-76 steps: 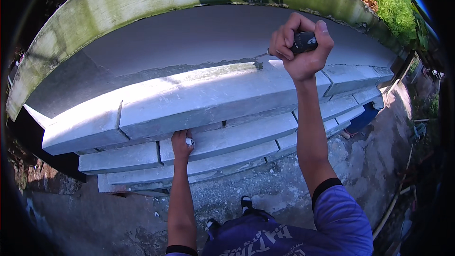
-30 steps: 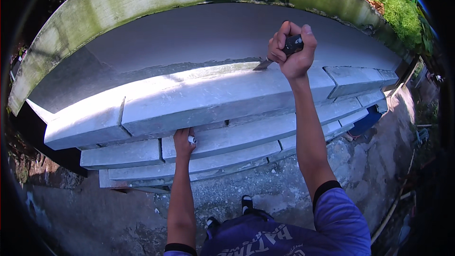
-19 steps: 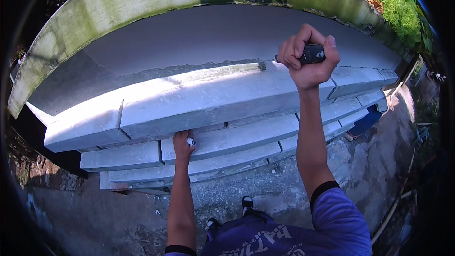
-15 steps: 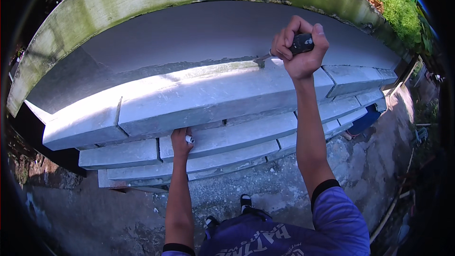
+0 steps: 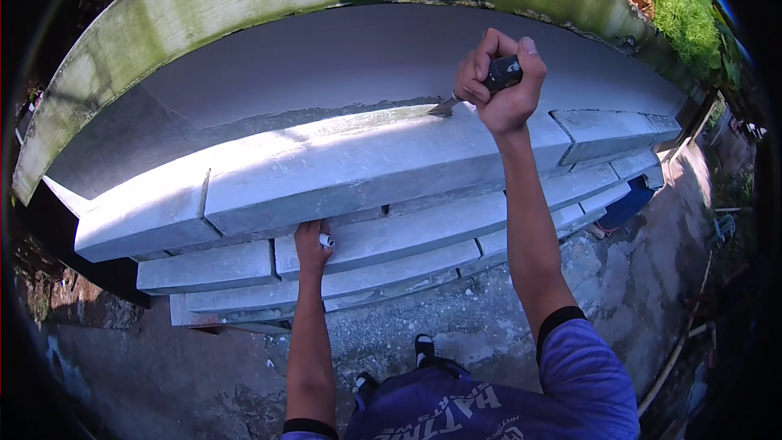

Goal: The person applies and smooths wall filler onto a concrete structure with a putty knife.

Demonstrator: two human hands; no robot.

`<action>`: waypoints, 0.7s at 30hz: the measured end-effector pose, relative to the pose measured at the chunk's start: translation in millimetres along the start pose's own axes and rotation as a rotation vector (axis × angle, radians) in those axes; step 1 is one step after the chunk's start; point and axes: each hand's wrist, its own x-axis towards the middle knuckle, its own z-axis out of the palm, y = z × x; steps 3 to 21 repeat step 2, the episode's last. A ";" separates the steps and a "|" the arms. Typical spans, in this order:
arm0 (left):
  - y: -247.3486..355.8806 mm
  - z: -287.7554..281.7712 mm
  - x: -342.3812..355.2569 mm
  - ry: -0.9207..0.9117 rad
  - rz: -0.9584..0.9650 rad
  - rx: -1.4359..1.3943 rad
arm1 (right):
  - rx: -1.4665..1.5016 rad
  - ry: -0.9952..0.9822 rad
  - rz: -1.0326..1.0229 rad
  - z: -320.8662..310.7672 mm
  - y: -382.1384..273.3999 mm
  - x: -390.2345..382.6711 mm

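My right hand (image 5: 515,104) is wrapped round the black handle of a putty knife (image 5: 503,72). The knife's metal blade lies on the back of the top pale concrete ledge (image 5: 383,155), at the right end of a greenish, weathered strip (image 5: 383,119) beside the wall. Lower down, my left hand (image 5: 311,248) is closed against the front of the stepped blocks, just under that ledge. A short white cylindrical thing (image 5: 327,240) sticks out of its grip; the rest of it is hidden.
Behind the ledge rises a smooth grey wall (image 5: 326,49), topped by a curved, moss-stained concrete rim (image 5: 204,8). Stepped blocks (image 5: 407,265) descend to a rough concrete floor (image 5: 464,326). A bushy green plant (image 5: 676,16) hangs at the far right, and a blue object (image 5: 627,208) sits beside the steps.
My right hand has shifted slightly left, and the putty knife's blade has slid left along the ledge, showing more flat against it. The left hand has stayed in place.
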 end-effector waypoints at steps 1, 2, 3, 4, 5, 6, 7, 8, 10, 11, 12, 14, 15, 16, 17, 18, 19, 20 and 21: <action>-2.9 0.2 -2.5 -0.004 0.009 0.025 | 0.020 -0.032 -0.047 -0.9 -4.5 -3.5; -2.7 1.8 -4.8 -0.005 0.016 0.051 | 0.041 -0.067 -0.095 -0.1 -16.2 -10.4; -2.7 1.8 -4.8 -0.005 0.016 0.051 | 0.041 -0.067 -0.095 -0.1 -16.2 -10.4; -2.7 1.8 -4.8 -0.005 0.016 0.051 | 0.041 -0.067 -0.095 -0.1 -16.2 -10.4; -2.7 1.8 -4.8 -0.005 0.016 0.051 | 0.041 -0.067 -0.095 -0.1 -16.2 -10.4; -2.7 1.8 -4.8 -0.005 0.016 0.051 | 0.041 -0.067 -0.095 -0.1 -16.2 -10.4; -2.7 1.8 -4.8 -0.005 0.016 0.051 | 0.041 -0.067 -0.095 -0.1 -16.2 -10.4; -2.7 1.8 -4.8 -0.005 0.016 0.051 | 0.041 -0.067 -0.095 -0.1 -16.2 -10.4; -2.7 1.8 -4.8 -0.005 0.016 0.051 | 0.041 -0.067 -0.095 -0.1 -16.2 -10.4; -2.7 1.8 -4.8 -0.005 0.016 0.051 | 0.041 -0.067 -0.095 -0.1 -16.2 -10.4; -2.7 1.8 -4.8 -0.005 0.016 0.051 | 0.041 -0.067 -0.095 -0.1 -16.2 -10.4; -2.7 1.8 -4.8 -0.005 0.016 0.051 | 0.041 -0.067 -0.095 -0.1 -16.2 -10.4; -2.7 1.8 -4.8 -0.005 0.016 0.051 | 0.041 -0.067 -0.095 -0.1 -16.2 -10.4; -2.7 1.8 -4.8 -0.005 0.016 0.051 | 0.041 -0.067 -0.095 -0.1 -16.2 -10.4; -2.7 1.8 -4.8 -0.005 0.016 0.051 | 0.041 -0.067 -0.095 -0.1 -16.2 -10.4; -2.7 1.8 -4.8 -0.005 0.016 0.051 | 0.041 -0.067 -0.095 -0.1 -16.2 -10.4; -2.7 1.8 -4.8 -0.005 0.016 0.051 | 0.041 -0.067 -0.095 -0.1 -16.2 -10.4; -2.7 1.8 -4.8 -0.005 0.016 0.051 | 0.041 -0.067 -0.095 -0.1 -16.2 -10.4; -2.7 1.8 -4.8 -0.005 0.016 0.051 | 0.041 -0.067 -0.095 -0.1 -16.2 -10.4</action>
